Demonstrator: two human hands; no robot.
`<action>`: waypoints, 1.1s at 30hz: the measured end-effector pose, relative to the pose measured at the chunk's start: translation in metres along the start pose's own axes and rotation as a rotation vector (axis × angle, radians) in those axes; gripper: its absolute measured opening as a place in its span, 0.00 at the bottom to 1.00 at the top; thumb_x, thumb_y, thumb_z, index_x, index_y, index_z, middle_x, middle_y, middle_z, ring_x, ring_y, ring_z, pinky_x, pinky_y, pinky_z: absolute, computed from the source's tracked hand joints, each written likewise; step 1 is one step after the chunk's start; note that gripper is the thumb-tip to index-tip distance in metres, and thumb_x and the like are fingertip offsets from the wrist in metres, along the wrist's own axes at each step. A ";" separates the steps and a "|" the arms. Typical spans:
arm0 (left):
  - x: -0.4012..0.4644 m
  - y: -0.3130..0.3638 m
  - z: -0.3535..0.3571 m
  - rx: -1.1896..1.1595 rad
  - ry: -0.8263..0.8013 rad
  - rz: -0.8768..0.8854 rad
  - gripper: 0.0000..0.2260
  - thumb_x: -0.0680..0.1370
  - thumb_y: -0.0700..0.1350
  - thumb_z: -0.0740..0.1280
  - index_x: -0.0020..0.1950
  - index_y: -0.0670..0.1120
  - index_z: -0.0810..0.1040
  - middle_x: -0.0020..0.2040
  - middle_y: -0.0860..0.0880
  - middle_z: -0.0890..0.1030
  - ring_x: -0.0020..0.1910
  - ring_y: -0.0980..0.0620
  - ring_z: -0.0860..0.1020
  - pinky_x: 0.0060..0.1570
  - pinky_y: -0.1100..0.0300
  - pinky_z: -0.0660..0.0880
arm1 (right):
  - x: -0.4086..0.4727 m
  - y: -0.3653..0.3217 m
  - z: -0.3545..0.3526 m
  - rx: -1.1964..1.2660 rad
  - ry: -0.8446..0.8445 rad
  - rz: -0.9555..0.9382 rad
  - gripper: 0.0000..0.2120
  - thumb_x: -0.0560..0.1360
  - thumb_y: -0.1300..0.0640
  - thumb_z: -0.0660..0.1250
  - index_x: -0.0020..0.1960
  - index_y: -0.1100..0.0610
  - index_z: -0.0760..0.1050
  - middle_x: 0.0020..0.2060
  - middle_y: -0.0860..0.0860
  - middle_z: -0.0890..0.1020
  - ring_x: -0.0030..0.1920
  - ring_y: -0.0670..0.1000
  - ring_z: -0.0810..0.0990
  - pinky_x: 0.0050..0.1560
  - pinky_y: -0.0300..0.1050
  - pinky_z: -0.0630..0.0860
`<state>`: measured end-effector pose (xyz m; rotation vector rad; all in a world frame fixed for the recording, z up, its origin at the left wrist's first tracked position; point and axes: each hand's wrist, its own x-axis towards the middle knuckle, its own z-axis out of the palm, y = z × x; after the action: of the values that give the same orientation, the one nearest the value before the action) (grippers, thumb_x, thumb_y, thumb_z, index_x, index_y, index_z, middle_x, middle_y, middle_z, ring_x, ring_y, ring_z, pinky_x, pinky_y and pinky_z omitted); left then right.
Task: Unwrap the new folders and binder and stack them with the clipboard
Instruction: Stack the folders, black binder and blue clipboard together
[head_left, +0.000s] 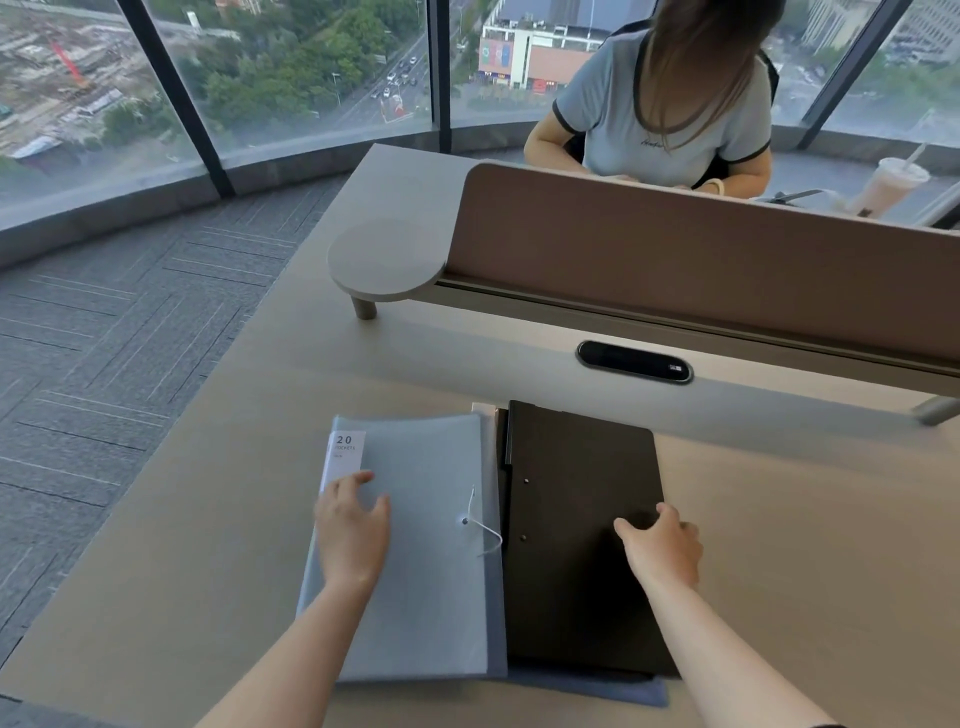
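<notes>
Flanking the folder (431, 525) — binder (582, 519), divider (675, 260) behind.

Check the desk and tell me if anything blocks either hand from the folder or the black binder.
Nothing visible does. The left hand already rests with spread fingers on the pale blue folder, and the right hand lies on the black binder beside it. No other item sits on top of either; a darker blue folder lies under them.

Daylit windows (322, 78), grey carpet (104, 338), beige desk (779, 519), brown divider (675, 260).
</notes>
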<state>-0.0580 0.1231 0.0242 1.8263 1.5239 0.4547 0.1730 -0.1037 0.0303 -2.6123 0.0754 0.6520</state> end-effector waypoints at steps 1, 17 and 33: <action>-0.007 0.007 0.007 -0.018 -0.049 0.062 0.14 0.76 0.38 0.69 0.61 0.42 0.78 0.60 0.44 0.78 0.64 0.43 0.73 0.63 0.55 0.67 | 0.001 0.003 -0.002 -0.005 -0.008 0.026 0.33 0.73 0.45 0.70 0.73 0.55 0.65 0.66 0.58 0.70 0.67 0.62 0.68 0.62 0.60 0.73; -0.066 0.047 0.076 0.379 -0.471 0.384 0.26 0.80 0.56 0.62 0.77 0.52 0.64 0.79 0.55 0.58 0.79 0.51 0.51 0.78 0.52 0.51 | 0.029 0.014 -0.021 0.257 -0.089 0.244 0.12 0.71 0.55 0.69 0.47 0.62 0.72 0.36 0.55 0.76 0.44 0.61 0.77 0.52 0.53 0.77; -0.068 0.047 0.081 0.317 -0.465 0.311 0.23 0.80 0.56 0.62 0.74 0.53 0.67 0.79 0.56 0.59 0.79 0.51 0.51 0.77 0.50 0.52 | 0.040 0.028 -0.026 0.457 -0.156 0.206 0.13 0.75 0.58 0.67 0.56 0.63 0.73 0.45 0.59 0.77 0.41 0.56 0.74 0.46 0.50 0.71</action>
<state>0.0123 0.0319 0.0125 2.2326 1.0398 -0.0847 0.2154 -0.1383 0.0215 -2.1241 0.4007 0.8009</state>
